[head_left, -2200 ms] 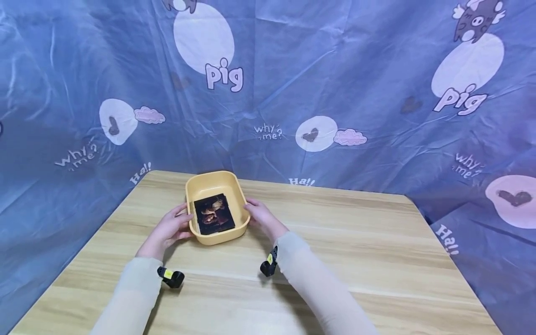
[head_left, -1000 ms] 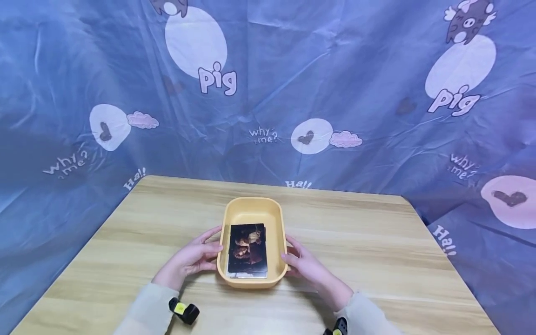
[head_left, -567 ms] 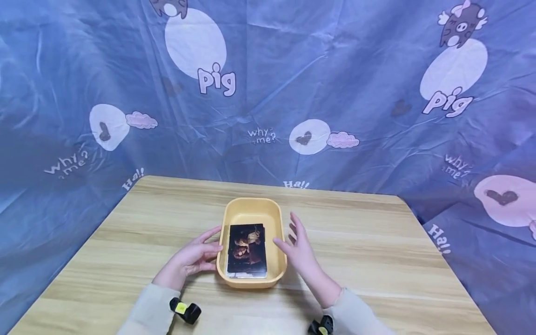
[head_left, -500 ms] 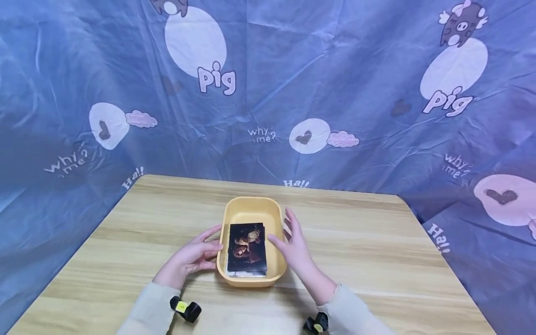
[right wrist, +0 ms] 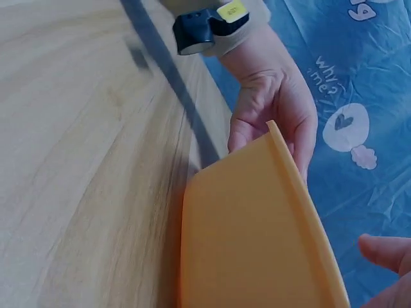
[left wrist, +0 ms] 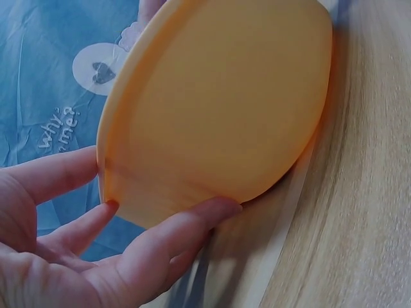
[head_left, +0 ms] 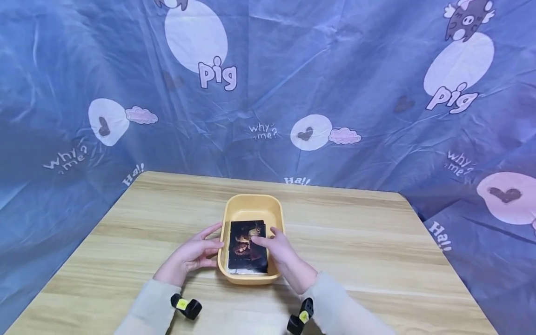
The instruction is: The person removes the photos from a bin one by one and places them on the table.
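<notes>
A yellow plastic bin (head_left: 251,280) rests on the wooden table, holding a small stack of photo prints (head_left: 240,261). The top print is dark, with warm-coloured figures; a pale one peeks out below it. My left hand (head_left: 190,255) holds the bin's left wall, thumb at the rim. In the left wrist view, fingertips (left wrist: 221,208) of that hand press on the bin's outer wall (left wrist: 218,109). Over the bin's right rim reaches my right hand (head_left: 286,258), thumb above the top print and the other fingers partly hidden. Its fingers (right wrist: 388,253) show beside the rim in the right wrist view.
The wooden table (head_left: 356,242) extends around the bin, with its back edge against a blue printed curtain (head_left: 268,83). A small black camera sits on each wrist: the left camera (head_left: 186,307) and the right camera (head_left: 300,317).
Both hands brought the bin nearer and rightward, turning it straighter. My right hand then let go of the right wall and moved left over the prints, while my left hand stayed on the bin.
</notes>
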{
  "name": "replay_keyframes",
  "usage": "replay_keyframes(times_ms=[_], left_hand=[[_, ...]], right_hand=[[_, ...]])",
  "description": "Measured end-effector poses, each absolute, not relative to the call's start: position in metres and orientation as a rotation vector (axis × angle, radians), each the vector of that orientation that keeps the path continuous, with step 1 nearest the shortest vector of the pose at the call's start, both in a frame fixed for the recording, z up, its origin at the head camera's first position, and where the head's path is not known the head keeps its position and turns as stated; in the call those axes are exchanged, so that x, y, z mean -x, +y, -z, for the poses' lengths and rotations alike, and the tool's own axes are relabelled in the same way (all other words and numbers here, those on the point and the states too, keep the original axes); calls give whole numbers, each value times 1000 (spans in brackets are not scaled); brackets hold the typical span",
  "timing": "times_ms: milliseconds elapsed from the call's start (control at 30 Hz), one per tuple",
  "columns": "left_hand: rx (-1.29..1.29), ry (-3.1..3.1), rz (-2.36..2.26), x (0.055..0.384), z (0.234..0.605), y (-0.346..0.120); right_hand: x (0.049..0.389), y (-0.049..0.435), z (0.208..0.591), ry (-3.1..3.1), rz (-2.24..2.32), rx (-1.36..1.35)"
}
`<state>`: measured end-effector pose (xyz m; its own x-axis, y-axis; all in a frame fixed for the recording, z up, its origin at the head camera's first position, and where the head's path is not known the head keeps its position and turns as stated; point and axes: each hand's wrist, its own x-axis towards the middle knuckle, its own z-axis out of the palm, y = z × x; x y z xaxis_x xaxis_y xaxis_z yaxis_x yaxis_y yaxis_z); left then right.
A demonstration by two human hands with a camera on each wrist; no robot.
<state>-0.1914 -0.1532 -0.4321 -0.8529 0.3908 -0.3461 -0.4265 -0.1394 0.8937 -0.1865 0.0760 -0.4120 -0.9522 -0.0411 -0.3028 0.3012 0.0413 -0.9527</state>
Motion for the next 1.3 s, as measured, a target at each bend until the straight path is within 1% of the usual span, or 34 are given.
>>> replay_keyframes(times_ms=[200, 400, 567, 867, 1100, 1300], left_hand=[[22, 1632, -2020, 192, 432, -152], [-20, 1696, -1980, 192, 432, -154], [-30, 1735, -1968, 193, 432, -155], [-71, 1728, -1961, 193, 436, -152], [-65, 1719, -1985, 193, 438, -152], [-79, 1717, -1991, 195, 441, -153]], right_hand=[[197, 72, 424, 2044, 1952, -313], [203, 65, 434, 2186, 1857, -243], [204, 64, 436, 2167, 1877, -192], [204, 67, 433, 2195, 1834, -217], [201, 64, 432, 2425, 1796, -188], [200, 63, 434, 2430, 1920, -120]])
